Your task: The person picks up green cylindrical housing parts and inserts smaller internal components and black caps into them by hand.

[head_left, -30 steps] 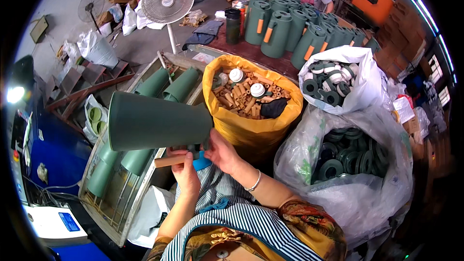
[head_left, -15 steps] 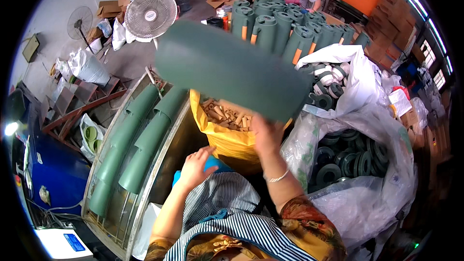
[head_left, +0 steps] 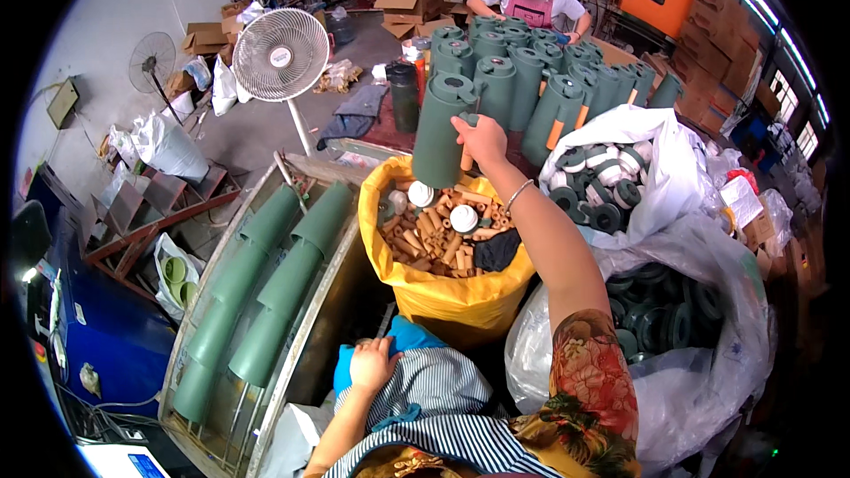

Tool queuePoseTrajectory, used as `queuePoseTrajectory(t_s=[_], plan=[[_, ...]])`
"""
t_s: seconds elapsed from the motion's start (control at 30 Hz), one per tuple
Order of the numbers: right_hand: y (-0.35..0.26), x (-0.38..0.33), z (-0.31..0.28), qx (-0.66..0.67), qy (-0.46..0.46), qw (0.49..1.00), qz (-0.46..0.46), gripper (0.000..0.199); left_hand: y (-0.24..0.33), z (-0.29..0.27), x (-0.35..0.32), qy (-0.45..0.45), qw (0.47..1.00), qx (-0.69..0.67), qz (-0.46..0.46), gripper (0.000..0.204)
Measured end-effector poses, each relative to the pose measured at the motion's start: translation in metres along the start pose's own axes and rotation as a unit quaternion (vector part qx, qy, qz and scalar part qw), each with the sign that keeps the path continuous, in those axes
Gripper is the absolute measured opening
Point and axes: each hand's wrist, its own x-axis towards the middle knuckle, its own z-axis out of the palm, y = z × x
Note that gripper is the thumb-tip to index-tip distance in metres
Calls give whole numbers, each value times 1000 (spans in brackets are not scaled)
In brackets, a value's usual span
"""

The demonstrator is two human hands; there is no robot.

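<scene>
Head view showed the right hand (head_left: 482, 137) closed around the upper part of a dark green jug body (head_left: 443, 128), held upright at the near edge of the tabletop (head_left: 372, 128), beside the standing row of jugs (head_left: 531, 80). Risk: a one-handed hold could let it tip against that row. Left hand (head_left: 372, 363) rested, fingers loosely curled, on blue cloth (head_left: 403, 341), gripping nothing.

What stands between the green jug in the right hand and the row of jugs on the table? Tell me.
Nothing visible. The right hand holds the green jug upright at the near edge of the standing green jugs; the yellow sack lies below it.
</scene>
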Motion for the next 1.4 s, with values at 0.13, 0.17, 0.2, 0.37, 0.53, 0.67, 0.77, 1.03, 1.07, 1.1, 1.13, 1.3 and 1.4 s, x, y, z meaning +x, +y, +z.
queuePoseTrajectory(t_s=[0.13, 0.17, 0.2, 0.37, 0.53, 0.67, 0.77, 1.03, 1.07, 1.1, 1.13, 1.3, 1.4], plan=[[6, 40, 12, -30, 13, 999, 38, 39, -6, 1, -3, 18, 1000, -12, -6, 48], [13, 45, 16, -50, 13, 998, 47, 40, -8, 1, -5, 18, 1000, -13, -9, 48], [17, 51, 18, -90, 18, 994, 50, 42, -10, 0, -3, 18, 1000, -14, -12, 47], [57, 70, 21, -162, 98, 980, 67, 45, -10, -2, 3, 13, 1000, -20, -7, 46], [55, 80, 15, -176, 114, 973, 98, 51, -8, -7, 3, -3, 1000, -20, -15, 46], [49, 84, 15, -176, 121, 971, 112, 50, -30, 33, -9, 24, 997, -66, -9, 47], [49, 85, 14, -184, 125, 970, 101, 50, -33, 40, -13, 73, 996, -38, 16, 46], [57, 96, 16, -218, 174, 959, 58, 51, -28, 23, -8, 85, 996, 3, 41, 43], [57, 95, 18, -220, 176, 957, 63, 52, -22, 7, -6, 60, 998, 1, 21, 43], [57, 97, 19, -224, 179, 956, 68, 53, -11, -15, 2, 36, 999, -2, 1, 43], [58, 98, 20, -227, 181, 954, 72, 54, -5, -27, 5, 11, 1000, -4, -20, 43], [70, 118, 11, -249, 209, 940, 100, 56, -15, -22, 0, 19, 999, -21, -26, 43], [80, 132, 4, -266, 240, 927, 109, 54, -27, 1, -6, 61, 997, -36, -8, 44]])
